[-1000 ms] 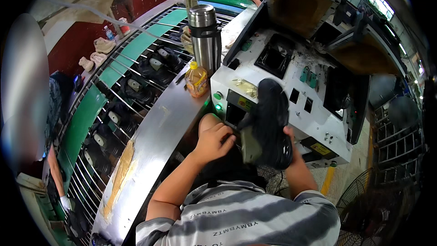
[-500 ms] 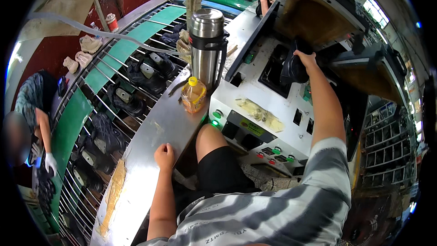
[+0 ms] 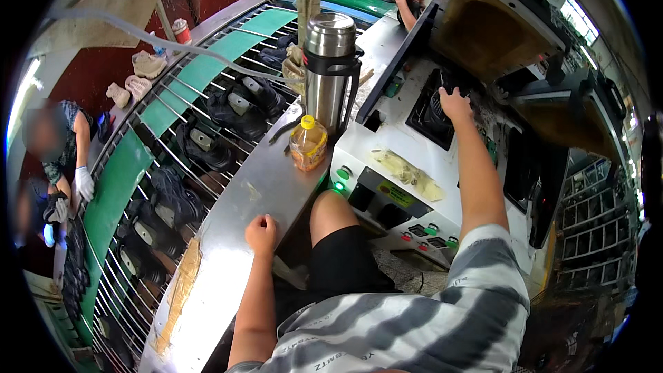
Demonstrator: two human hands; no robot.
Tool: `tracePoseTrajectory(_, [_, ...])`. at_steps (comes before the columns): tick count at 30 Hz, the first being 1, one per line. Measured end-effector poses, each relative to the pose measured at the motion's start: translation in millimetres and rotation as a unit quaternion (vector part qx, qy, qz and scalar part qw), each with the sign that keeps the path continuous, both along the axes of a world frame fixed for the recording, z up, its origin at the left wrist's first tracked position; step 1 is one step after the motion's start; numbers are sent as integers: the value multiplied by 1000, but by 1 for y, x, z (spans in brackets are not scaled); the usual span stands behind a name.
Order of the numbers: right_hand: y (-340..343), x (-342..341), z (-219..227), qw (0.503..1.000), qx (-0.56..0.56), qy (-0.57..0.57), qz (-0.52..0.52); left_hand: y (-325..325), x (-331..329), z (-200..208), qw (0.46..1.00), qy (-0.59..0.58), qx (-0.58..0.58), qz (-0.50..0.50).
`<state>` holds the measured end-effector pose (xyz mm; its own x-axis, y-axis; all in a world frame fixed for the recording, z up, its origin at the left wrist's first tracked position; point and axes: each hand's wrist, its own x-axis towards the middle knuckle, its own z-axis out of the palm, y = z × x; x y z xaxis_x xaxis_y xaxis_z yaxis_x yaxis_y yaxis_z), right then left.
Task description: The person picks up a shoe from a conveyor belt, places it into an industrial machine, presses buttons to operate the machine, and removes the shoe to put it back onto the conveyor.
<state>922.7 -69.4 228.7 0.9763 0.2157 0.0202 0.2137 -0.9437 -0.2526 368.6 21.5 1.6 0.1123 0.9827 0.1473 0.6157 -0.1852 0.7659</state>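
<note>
My right hand (image 3: 456, 106) reaches forward over the white machine (image 3: 352, 152), its fingers closed on a black shoe (image 3: 435, 112). That shoe sits down in the dark rectangular recess (image 3: 442, 139) in the machine's top; the hand and the dark recess partly hide it. Loosely curled, my left hand (image 3: 261, 233) rests by the edge of the metal counter (image 3: 242, 197), and nothing shows in its fingers. Above the recess stands a raised lid with a brown inner pad (image 3: 476, 34).
A steel thermos (image 3: 324, 83) and a yellow-capped bottle (image 3: 308, 144) stand on the counter, left of the machine. Several black shoes (image 3: 238, 114) lie on the roller rack (image 3: 207, 183). A gloved co-worker's hand (image 3: 84, 184) is at far left; another person's arm (image 3: 406, 10) is behind.
My right hand has lowered the black shoe into the recess, moving slightly left. My left hand stays curled at the counter. The co-worker at left has shifted, and a second gloved hand holds something dark.
</note>
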Motion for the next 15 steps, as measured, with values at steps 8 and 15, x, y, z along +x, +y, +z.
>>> tracePoseTrajectory(8, [-39,-39,-54,939,171,-259,150,-48,89,-9,976,-66,-62,-196])
tracePoseTrajectory(15, [-46,-46,-53,919,239,-255,184,-95,271,-69,896,-37,20,-441])
